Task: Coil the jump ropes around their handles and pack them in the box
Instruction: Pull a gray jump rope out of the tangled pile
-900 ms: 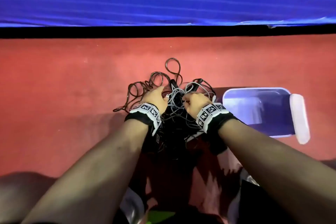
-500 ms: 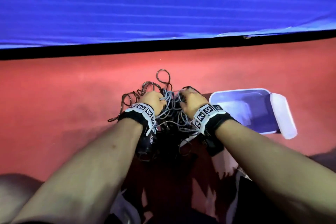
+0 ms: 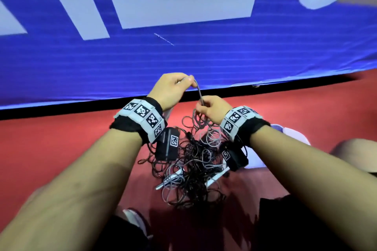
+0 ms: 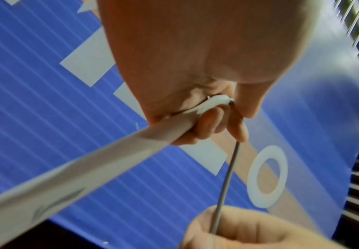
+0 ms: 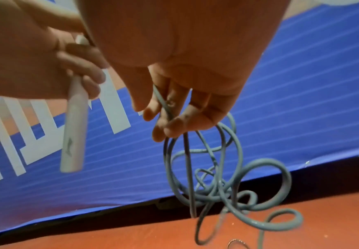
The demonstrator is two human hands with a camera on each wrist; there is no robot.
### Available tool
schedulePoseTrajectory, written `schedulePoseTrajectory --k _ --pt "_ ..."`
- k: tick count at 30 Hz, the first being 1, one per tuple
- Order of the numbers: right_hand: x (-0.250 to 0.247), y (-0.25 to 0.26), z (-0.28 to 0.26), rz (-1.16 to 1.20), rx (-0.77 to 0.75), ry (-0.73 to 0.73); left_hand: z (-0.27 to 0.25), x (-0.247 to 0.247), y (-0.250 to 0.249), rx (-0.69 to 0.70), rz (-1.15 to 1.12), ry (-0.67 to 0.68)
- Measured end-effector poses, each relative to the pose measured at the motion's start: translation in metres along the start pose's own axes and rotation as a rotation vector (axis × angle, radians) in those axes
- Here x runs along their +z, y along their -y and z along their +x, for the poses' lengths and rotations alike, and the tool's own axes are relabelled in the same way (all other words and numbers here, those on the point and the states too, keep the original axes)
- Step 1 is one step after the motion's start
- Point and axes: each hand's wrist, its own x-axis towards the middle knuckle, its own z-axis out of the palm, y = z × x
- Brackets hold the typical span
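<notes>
- Hands: your left hand (image 3: 170, 89) gripped the white handle (image 4: 71, 170).
- Your right hand (image 3: 212, 109) pinched the grey rope (image 5: 206, 168) above the tangled pile (image 3: 189, 167).

A sports hall or gym, it seems: a red rubbery floor (image 3: 61, 149) fills the lower frame, with a blue padded banner (image 3: 204, 57) bearing large white letters across the top.
</notes>
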Motion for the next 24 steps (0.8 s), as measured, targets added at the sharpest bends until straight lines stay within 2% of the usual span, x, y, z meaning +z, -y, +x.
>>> schedulePoseTrajectory --k 7,10,14,18,22,24 --pt "-0.036 0.040 -0.035 -0.203 -0.007 -0.149 -0.038 -0.021 -0.044 0.097 -0.169 -0.175" --pt "-0.052 0.050 -0.047 -0.156 -0.028 -0.190 -0.044 -0.026 -0.048 0.122 -0.090 -0.213" --pt "-0.070 0.063 -0.051 0.058 -0.117 -0.227 -0.047 -0.018 -0.052 0.019 0.022 -0.096" --pt "-0.086 0.078 -0.058 0.289 -0.223 -0.179 -0.049 -0.002 -0.062 -0.049 -0.063 -0.057" --pt "-0.098 0.087 -0.061 0.630 -0.264 -0.144 -0.045 0.020 -0.068 -0.055 0.050 0.068" --pt "-0.101 0.088 -0.056 0.748 -0.259 -0.156 -0.039 0.025 -0.066 -0.053 0.028 0.051"
